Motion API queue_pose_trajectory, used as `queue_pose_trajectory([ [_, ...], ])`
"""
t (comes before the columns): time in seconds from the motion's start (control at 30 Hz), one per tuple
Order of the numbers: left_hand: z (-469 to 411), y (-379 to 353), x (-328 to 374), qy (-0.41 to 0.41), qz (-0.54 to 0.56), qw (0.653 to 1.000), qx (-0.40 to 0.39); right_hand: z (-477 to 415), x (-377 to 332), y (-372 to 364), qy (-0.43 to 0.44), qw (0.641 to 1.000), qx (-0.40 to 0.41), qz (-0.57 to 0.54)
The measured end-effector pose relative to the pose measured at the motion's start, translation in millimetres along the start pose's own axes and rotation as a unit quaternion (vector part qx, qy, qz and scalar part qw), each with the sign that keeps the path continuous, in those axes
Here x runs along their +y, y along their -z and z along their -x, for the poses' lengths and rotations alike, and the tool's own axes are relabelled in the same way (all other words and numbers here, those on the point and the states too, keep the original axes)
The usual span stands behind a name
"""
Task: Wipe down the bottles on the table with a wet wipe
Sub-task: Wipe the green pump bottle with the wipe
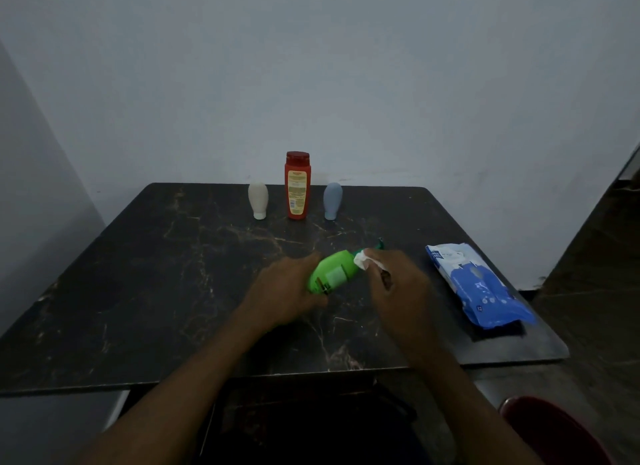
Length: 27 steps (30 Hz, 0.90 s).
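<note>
The left hand (285, 288) covers the base end of the green bottle (332, 274), so its bottom cannot be seen; the print on its label is too blurred to read; the right hand (394, 284) and the white wipe (363, 260) hide the bottle's neck, with only a dark green tip of the top showing past them; the red bottle (298, 187) has a label too small to read; the wipe pack (474, 284) shows blurred print and hides most of a dark object (498, 331) under its near end; a red shape (554, 430) is cut off by the lower right corner; the desk (138, 291) loses its left corner to the picture's edge.
</note>
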State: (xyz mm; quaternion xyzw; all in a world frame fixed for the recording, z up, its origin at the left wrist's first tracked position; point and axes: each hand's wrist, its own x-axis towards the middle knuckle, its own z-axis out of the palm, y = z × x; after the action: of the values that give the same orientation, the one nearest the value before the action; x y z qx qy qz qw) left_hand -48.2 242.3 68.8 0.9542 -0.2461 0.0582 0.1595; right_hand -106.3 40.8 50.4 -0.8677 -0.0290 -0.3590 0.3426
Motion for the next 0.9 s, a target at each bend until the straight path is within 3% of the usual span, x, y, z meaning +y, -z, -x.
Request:
queue_pose_trajectory([
  [0.13,6.9,-6.3,4.5,-0.047,-0.083,0.995,0.011,6.9,9.2,2.5,0.069,0.987,-0.064,0.132],
  [0.33,16.4,-29.5,6.4,-0.149,-0.190,0.969,0.044,0.0,4.8,-0.8,-0.032,0.964,-0.161,0.210],
  [0.43,16.6,-33.9,4.3,-0.159,-0.203,0.964,0.061,8.7,-2.7,0.9,-0.053,0.961,-0.165,0.217],
  [0.63,20.1,-39.1,1.5,-0.158,-0.214,0.960,0.085,24.2,-4.8,4.5,-0.005,0.956,-0.160,0.248],
  [0.83,29.7,-55.3,-6.8,-0.180,-0.293,0.927,0.148,-20.8,-18.0,7.0,0.014,0.889,-0.319,0.328],
  [0.9,30.8,-58.7,-10.4,-0.189,-0.306,0.916,0.179,-37.8,-20.4,4.5,-0.004,0.886,-0.339,0.317],
])
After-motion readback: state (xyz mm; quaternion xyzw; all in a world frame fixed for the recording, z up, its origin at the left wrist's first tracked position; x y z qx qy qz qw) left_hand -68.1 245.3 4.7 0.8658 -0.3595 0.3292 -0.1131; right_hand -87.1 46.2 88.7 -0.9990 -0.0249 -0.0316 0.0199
